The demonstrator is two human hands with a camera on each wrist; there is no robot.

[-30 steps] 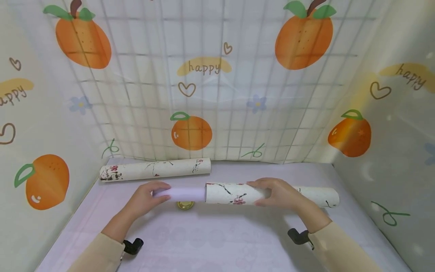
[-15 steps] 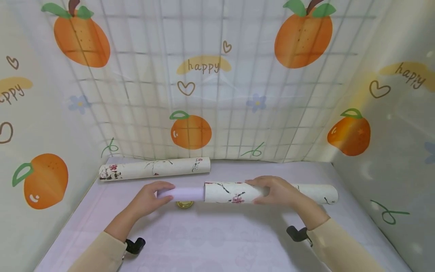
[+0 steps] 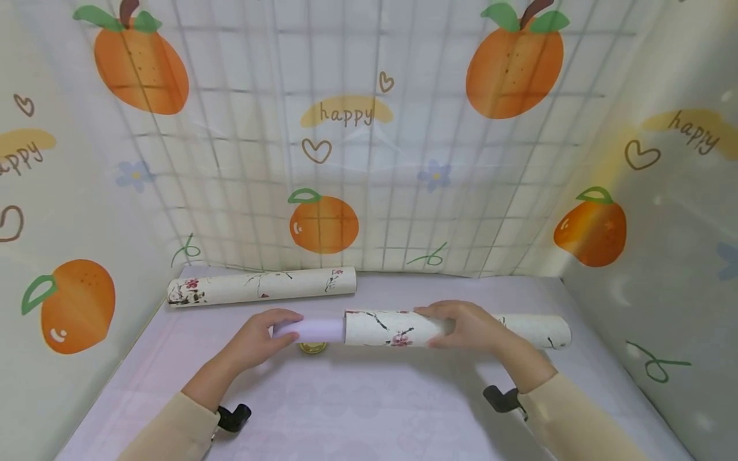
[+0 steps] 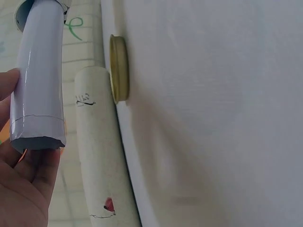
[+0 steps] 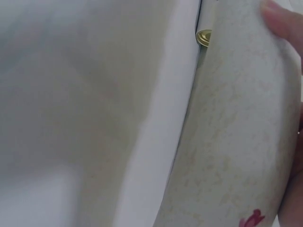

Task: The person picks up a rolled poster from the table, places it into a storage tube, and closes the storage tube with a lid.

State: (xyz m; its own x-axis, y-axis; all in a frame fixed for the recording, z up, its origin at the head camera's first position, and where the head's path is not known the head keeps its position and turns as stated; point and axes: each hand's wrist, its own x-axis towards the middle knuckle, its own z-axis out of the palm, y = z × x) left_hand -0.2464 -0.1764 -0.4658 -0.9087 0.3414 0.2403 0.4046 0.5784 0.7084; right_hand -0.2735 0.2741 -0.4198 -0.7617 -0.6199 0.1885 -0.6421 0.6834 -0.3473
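Note:
In the head view my left hand (image 3: pixel 250 342) grips the left end of a glossy pale lilac roll of paper (image 3: pixel 317 330), thumb and fingers on opposite sides. The roll's right part is hidden inside a white cardboard tube (image 3: pixel 375 328) printed with plum blossoms. Round the middle of that tube, my right hand (image 3: pixel 475 328) has its hold. The left wrist view shows the outer end of the roll (image 4: pixel 40 85) with a slightly uneven edge, fingers (image 4: pixel 42 175) behind it. In the right wrist view the tube (image 5: pixel 236 109) fills much of the picture, beside my thumb.
A second blossom-printed tube (image 3: pixel 265 287) lies behind, along the back left of the pale table (image 3: pixel 369 410). A round gold lid (image 3: pixel 313 347) is partly covered by the lilac roll. Fabric walls with orange prints (image 3: pixel 324 224) enclose the back and sides.
My left hand has moved slightly right, and less of the lilac roll shows outside the tube. My right hand and the tube have shifted only a little left in view.

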